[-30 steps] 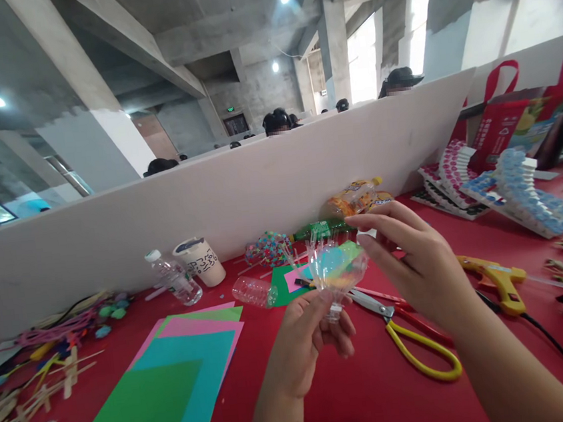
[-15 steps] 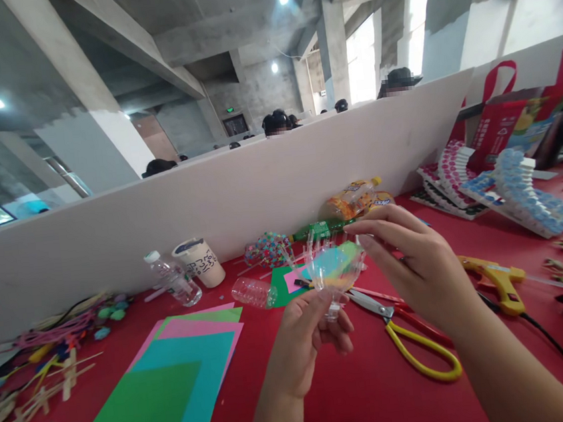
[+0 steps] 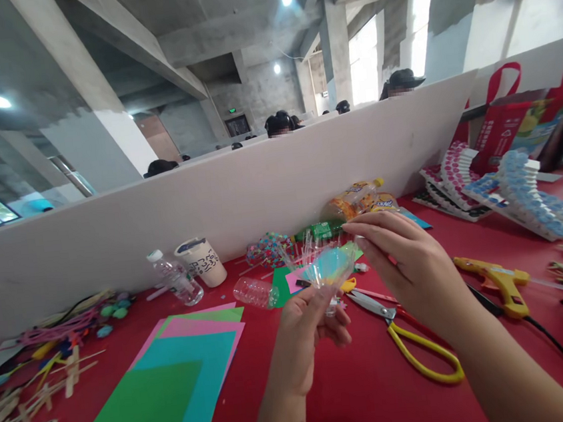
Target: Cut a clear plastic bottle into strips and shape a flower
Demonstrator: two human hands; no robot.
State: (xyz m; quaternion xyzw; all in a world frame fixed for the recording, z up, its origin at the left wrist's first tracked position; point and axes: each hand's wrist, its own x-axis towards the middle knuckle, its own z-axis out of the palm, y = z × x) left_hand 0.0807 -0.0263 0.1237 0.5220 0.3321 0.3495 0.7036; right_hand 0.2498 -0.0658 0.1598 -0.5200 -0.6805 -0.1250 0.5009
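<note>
Though partly hidden, clear plastic piece (image 3: 328, 268) in left fingers (image 3: 316, 306); right fingers (image 3: 378, 226) narrow (any grip unclear).

This looks like a craft workspace inside a large, unfinished hall. Bare grey concrete beams (image 3: 135, 35) span the upper frame, and a small lit green sign (image 3: 232, 110) glows at upper centre. A long white partition panel (image 3: 239, 195) crosses the middle, black-capped heads (image 3: 401, 79) showing above it. Below, a red-topped table (image 3: 355, 391) carries coloured paper sheets (image 3: 132, 415), large yellow-handled metal scissors (image 3: 391, 313), a yellow glue gun (image 3: 511, 291) and pale wooden craft sticks (image 3: 72, 374).
</note>
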